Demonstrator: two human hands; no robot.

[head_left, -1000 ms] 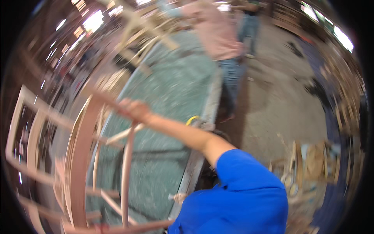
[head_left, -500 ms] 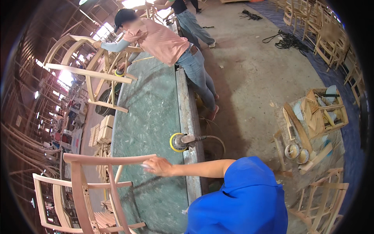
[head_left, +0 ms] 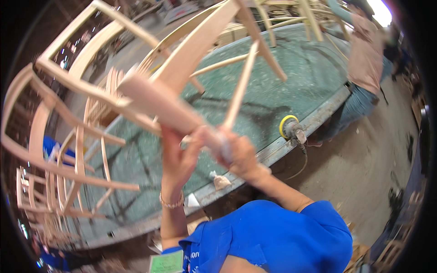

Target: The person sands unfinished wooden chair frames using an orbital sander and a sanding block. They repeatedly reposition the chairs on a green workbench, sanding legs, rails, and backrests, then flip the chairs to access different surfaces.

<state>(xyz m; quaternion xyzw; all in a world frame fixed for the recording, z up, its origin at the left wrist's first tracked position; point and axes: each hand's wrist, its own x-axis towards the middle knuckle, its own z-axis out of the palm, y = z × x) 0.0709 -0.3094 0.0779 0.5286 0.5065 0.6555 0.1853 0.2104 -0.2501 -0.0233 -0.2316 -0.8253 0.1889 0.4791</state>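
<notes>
A pale wooden chair frame (head_left: 195, 50) is tilted up close in front of me over a green worktop (head_left: 136, 168). My left hand (head_left: 180, 152), with a bracelet on its wrist, grips the thick wooden bar at the frame's near end from beneath. Around the end of that same bar, my right hand (head_left: 243, 157) is closed on a whitish pad (head_left: 225, 148), pressing it against the wood. Motion blurs the pad and the fingers, so its material is unclear.
A yellow-rimmed disc sander (head_left: 291, 128) with a hose rests at the worktop's metal edge (head_left: 327, 102). Near that edge lies a small bag (head_left: 221, 181). More chair frames (head_left: 77, 168) stand at left. A co-worker in a pink shirt (head_left: 365, 52) is at far right.
My view has swung left, shifting the sander and co-worker rightward. The chair frame is now nearer and tilted differently. My left hand has come into view gripping it; my right stays at the bar.
</notes>
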